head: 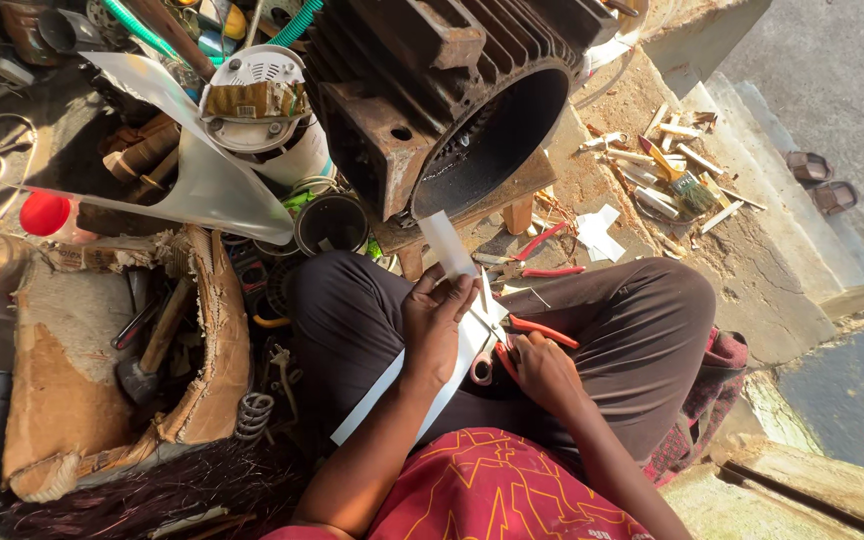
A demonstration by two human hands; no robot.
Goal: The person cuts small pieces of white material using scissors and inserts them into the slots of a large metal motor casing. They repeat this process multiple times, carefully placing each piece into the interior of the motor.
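Dusty ground (752,250) and a crowded repair corner surround a person sitting cross-legged in dark trousers and a red patterned shirt, seen from above. Just ahead of the knees a big rusty motor housing (432,90) rests on a low wooden stool (512,205), its hollow bore open toward the lap. To one side a torn cardboard box (62,400) holds a hammer (152,350) and other tools, and a coil spring (254,415) lies beside it. Farther off, scraps of white sheet, wooden slips and a paintbrush (687,185) are strewn on the ground, and red-handled pliers (542,255) lie near the stool.

The left hand (437,325) holds a long white strip of stiff paper (457,355) over the lap, its fingers (442,290) curled and pinching the strip near the upper end, which sticks up toward the motor. The lower end runs down across the thigh. The right hand (542,370) grips red-handled scissors (507,335), fingers closed through and around the handles, with the blades meeting the strip's edge just beside the left thumb.

By the look of it, the step in hand is trimming the strip lengthwise. The next cut would call for keeping the strip taut and flat with the left hand while the blades run straight along its length, clear of the pinching fingertips
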